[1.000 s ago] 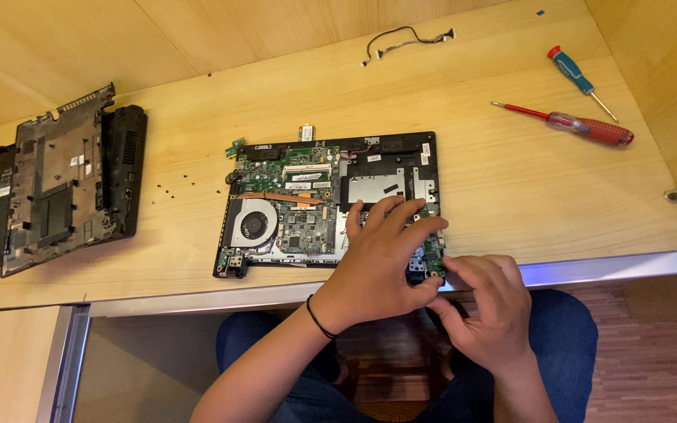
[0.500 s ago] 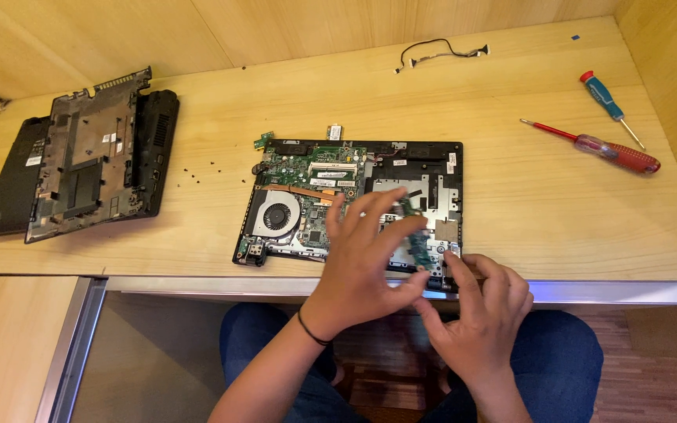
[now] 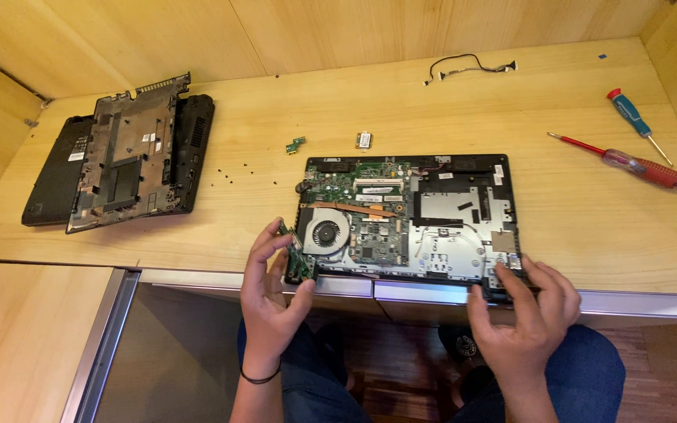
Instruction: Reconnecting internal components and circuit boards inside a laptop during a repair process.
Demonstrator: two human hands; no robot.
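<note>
Light wooden bench (image 3: 276,204) with wooden panelling behind fills the view; its near edge carries a metal strip, and the person's knees in blue trousers show below it.

Largest item: an opened black laptop base (image 3: 409,219), lying flat towards the near edge, right of centre. Its green mainboard, round cooling fan (image 3: 325,233) and silver metal plate are exposed.

Second: a removed black plastic bottom cover (image 3: 131,153), resting tilted on another black laptop part at the left end of the bench.

Third: a red-handled screwdriver (image 3: 628,160) near the right edge, with a smaller screwdriver with a teal and red handle (image 3: 635,119) just behind it, apart from it.

Fourth: a thin black cable with connectors (image 3: 470,66) near the far edge.

Small items: a small green circuit piece (image 3: 296,145) and a small square card (image 3: 363,140) lie just behind the laptop base; several tiny dark screws (image 3: 233,174) are scattered between the cover and the base.

Left hand (image 3: 272,286): grip clamped on a small green circuit board (image 3: 298,258), fingers and thumb pinching it, held upright just off the laptop base's near left corner, over the bench's near edge.

Right hand (image 3: 526,309): fingers curled together, resting on the laptop base's near right corner; whether they clasp anything there cannot be told.
</note>
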